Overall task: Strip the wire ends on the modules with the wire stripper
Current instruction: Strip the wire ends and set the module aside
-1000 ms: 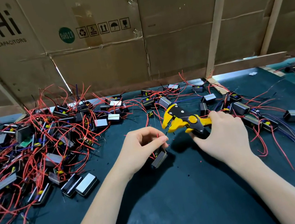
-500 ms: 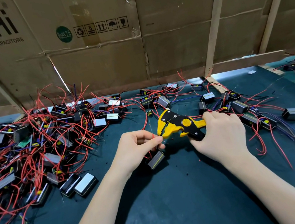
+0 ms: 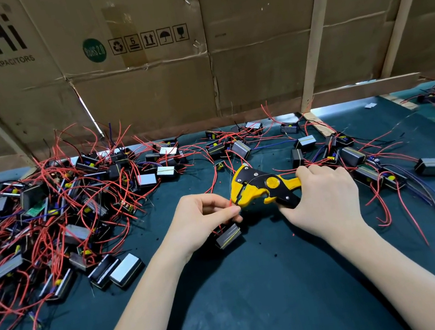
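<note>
- While the big tangle of modules point(image 3: 47, 219) sits heaped at far left with red leads sprouting everywhere, the action is at centre on the dark green mat point(image 3: 262, 301).
- Left hand point(image 3: 201, 222) now: thumb and forefinger pinch a red wire point(image 3: 229, 202), its tip presented right at the stripper's mouth. A second ago that pinch sat lower and clear of the tool; the gap has closed.
- Just below those fingers lies the module point(image 3: 228, 235) being worked, resting on the mat, its lead running up into the pinch.
- Moving right, the yellow-and-black wire stripper point(image 3: 260, 186) has swung in leftward, nose meeting the wire end. Whether the wire is seated between the blades I cannot tell.
- Right hand point(image 3: 327, 198) wraps the handles, fingers curled round them, ready for the squeeze.
- My read: feeding is done or nearly so, and the cut-and-pull comes next.
- Far right, a looser scatter of modules point(image 3: 434, 166) trails leads across the mat; which pile is finished, I can't say.
</note>
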Demonstrator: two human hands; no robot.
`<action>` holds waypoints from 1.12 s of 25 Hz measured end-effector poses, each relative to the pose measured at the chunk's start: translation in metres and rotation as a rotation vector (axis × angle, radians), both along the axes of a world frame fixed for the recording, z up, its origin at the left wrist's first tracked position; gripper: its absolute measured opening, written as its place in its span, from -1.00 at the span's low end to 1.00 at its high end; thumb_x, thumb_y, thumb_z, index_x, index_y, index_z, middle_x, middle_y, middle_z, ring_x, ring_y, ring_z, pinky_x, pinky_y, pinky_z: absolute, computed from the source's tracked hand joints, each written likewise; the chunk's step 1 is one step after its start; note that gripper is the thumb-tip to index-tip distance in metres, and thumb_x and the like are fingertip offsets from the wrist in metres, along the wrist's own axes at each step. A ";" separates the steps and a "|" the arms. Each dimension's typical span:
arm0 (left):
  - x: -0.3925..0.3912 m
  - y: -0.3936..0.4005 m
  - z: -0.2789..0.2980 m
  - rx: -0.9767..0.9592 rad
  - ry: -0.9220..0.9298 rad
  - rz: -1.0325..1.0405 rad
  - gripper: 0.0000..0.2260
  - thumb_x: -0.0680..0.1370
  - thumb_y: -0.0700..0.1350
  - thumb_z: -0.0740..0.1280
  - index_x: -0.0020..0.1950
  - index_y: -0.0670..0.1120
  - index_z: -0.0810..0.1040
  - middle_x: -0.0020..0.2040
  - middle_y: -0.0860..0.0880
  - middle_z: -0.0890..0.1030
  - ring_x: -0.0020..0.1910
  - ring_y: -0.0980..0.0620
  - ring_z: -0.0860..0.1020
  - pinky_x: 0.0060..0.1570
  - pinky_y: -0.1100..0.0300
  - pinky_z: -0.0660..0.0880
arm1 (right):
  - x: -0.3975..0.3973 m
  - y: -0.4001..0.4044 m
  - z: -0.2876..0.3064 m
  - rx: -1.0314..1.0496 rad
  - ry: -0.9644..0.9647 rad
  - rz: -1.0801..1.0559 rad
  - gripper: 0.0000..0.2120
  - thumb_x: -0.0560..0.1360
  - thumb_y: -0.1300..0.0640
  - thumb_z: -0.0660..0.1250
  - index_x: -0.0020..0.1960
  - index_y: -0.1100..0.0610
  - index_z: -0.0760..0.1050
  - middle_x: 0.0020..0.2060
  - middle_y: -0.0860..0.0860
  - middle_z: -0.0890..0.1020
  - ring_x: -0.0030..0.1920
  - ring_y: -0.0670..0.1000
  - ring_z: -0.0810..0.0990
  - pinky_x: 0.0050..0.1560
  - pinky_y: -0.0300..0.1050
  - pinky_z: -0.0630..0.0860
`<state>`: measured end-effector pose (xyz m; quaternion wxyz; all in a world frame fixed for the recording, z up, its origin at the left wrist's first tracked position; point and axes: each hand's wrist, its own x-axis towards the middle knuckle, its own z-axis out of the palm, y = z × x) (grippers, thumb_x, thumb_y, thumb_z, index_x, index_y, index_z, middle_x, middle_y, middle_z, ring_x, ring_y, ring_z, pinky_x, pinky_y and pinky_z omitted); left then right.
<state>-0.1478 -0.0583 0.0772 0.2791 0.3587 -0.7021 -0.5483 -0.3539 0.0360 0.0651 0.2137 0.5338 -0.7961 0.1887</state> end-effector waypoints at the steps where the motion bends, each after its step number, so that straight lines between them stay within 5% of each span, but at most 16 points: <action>1: 0.000 0.000 0.000 0.003 0.000 0.002 -0.92 0.46 -0.16 0.51 -0.24 -0.08 0.68 -0.25 -0.08 0.72 -0.31 0.14 0.58 -0.22 0.38 0.49 | 0.000 0.000 0.000 0.003 -0.001 -0.002 -0.53 0.24 -0.20 0.50 -0.20 0.20 0.51 -0.30 0.10 0.59 -0.22 0.19 0.58 -0.13 0.01 0.37; 11: 0.001 -0.001 -0.002 -0.010 -0.046 0.023 -0.90 0.46 -0.13 0.50 -0.22 -0.13 0.69 -0.26 -0.07 0.72 -0.36 0.16 0.52 -0.26 0.32 0.45 | 0.001 0.001 0.003 0.042 0.019 0.007 -0.53 0.22 -0.23 0.52 -0.28 0.16 0.49 -0.35 0.09 0.61 -0.29 0.17 0.60 -0.22 -0.07 0.32; 17: 0.001 -0.002 -0.003 -0.013 -0.052 0.046 -0.91 0.48 -0.17 0.48 -0.21 -0.15 0.68 -0.28 -0.09 0.72 -0.38 0.15 0.55 -0.35 0.33 0.47 | 0.001 -0.002 0.000 0.039 -0.005 0.018 -0.44 0.26 -0.38 0.42 -0.33 0.08 0.30 -0.35 0.06 0.59 -0.26 0.16 0.58 -0.26 -0.11 0.20; 28: 0.000 0.001 -0.002 -0.043 -0.037 0.094 -0.91 0.48 -0.20 0.49 -0.23 -0.13 0.68 -0.28 -0.07 0.72 -0.36 0.15 0.60 -0.36 0.37 0.47 | 0.004 -0.006 0.000 0.105 -0.028 -0.047 -0.49 0.38 -0.44 0.25 -0.26 0.03 0.40 -0.26 0.03 0.63 -0.17 0.15 0.61 -0.29 -0.13 0.20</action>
